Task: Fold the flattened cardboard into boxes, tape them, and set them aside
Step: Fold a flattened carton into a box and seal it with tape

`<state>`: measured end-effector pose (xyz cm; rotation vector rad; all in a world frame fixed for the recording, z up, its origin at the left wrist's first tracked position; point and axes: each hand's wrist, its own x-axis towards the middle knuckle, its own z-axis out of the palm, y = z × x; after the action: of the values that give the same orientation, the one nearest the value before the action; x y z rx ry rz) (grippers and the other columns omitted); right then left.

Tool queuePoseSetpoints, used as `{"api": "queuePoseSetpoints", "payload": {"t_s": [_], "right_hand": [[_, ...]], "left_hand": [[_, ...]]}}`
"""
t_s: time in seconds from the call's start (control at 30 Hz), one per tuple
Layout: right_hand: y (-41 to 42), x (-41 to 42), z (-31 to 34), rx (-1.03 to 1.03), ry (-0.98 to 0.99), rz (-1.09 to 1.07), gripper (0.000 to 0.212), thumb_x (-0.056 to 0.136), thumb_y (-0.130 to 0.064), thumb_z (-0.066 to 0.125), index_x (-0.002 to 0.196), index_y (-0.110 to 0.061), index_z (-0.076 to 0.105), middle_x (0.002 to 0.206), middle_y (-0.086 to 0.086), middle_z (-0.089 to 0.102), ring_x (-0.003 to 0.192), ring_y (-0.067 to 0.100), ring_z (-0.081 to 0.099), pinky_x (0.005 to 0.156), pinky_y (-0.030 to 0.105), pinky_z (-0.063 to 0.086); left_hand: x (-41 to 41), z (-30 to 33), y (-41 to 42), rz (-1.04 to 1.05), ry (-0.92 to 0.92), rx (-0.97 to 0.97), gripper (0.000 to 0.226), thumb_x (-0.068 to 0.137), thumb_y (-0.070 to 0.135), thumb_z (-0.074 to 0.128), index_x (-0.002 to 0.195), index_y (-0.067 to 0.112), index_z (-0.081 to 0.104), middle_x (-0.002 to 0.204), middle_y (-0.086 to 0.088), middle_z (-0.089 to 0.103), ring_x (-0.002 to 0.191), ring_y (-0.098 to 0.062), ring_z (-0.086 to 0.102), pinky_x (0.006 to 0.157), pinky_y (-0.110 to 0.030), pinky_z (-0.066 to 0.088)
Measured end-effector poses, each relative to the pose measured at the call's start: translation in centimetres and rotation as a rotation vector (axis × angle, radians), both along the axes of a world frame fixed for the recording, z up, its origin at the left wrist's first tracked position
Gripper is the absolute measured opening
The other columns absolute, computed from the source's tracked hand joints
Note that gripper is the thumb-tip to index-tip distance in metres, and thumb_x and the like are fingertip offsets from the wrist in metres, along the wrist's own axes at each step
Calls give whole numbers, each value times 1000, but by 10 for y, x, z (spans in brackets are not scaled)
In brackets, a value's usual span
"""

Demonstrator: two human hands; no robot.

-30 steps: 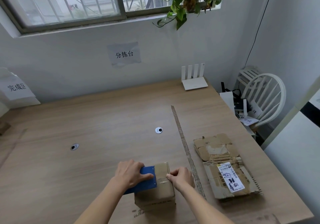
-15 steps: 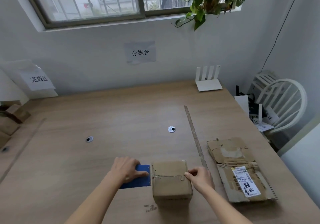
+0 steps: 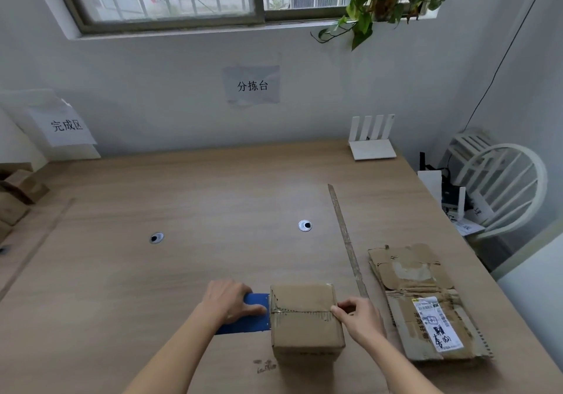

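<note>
Desk [image 3: 213, 198]: a wide wooden top under my arms, a thin strip running up its right half.
Flattened cardboard [image 3: 426, 302]: a stack lying right of the strip, label up.
Box [image 3: 306, 322]: folded, standing near my edge, tape across its top.
Left hand [image 3: 230, 299]: fingers clasping the blue tape dispenser [image 3: 248, 322] against the box's left side.
Right hand [image 3: 361, 317]: fingers pinching the tape at the box's right edge.

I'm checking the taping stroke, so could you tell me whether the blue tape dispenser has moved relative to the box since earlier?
Yes. The blue tape dispenser slid left off the box top, now beside its left edge.
</note>
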<state>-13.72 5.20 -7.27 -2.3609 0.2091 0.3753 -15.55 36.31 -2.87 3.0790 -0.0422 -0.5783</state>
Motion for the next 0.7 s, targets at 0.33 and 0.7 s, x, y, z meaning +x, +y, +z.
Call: {"api": "queuePoseSetpoints", "payload": {"t_s": [0.33,0.7], "right_hand": [[79,-24,-3,-282,-252,372,64,104,-46,38,160,-30,13,168,-8,4,156,16,1,125,35,-3],[110,-26,-29,-471,-166,358,84,90,-81,14,154,-37,-20,163,-4,-31,149,16,-31,122,45,-20]], "left_hand": [[-1,-6,3,-13,-19,-43,75,73,92,35,109,36,69,95,9,70,80,-14,61,61,-31,35],[-20,-10,34,85,-28,-121,63,77,88,35,106,41,65,94,13,70,82,-12,62,65,-30,43]]}}
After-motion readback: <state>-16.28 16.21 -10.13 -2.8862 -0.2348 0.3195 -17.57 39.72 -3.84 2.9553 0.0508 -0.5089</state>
